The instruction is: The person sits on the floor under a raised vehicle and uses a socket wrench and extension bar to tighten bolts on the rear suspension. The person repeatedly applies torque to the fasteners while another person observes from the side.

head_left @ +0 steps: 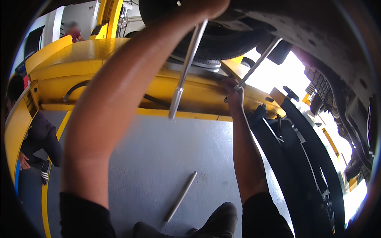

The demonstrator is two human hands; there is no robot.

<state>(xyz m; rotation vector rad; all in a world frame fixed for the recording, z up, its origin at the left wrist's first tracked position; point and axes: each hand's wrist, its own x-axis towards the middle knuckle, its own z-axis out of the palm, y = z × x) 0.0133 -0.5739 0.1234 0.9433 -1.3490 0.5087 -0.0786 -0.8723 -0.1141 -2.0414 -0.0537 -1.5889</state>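
My left hand point(212, 8) reaches up to the vehicle's underside point(305, 31) at the top edge. Its fingers are hidden there, so its grip does not show. Just below its wrist, a long shiny metal bar point(185, 75) slants downward, thicker at the lower end; its top is hidden behind the wrist. Further right, my right hand point(235, 91) is closed around the lower end of a second metal bar point(260, 62), which rises toward the dark parts under the vehicle. A tyre point(222, 45) shows between the two bars.
A yellow lift beam point(79, 85) crosses behind my arms. A metal rod point(181, 196) lies on the grey floor point(139, 170) near my feet. Long black panels point(293, 158) stand at the right. One person point(37, 139) crouches at far left; another point(74, 31) is in the background.
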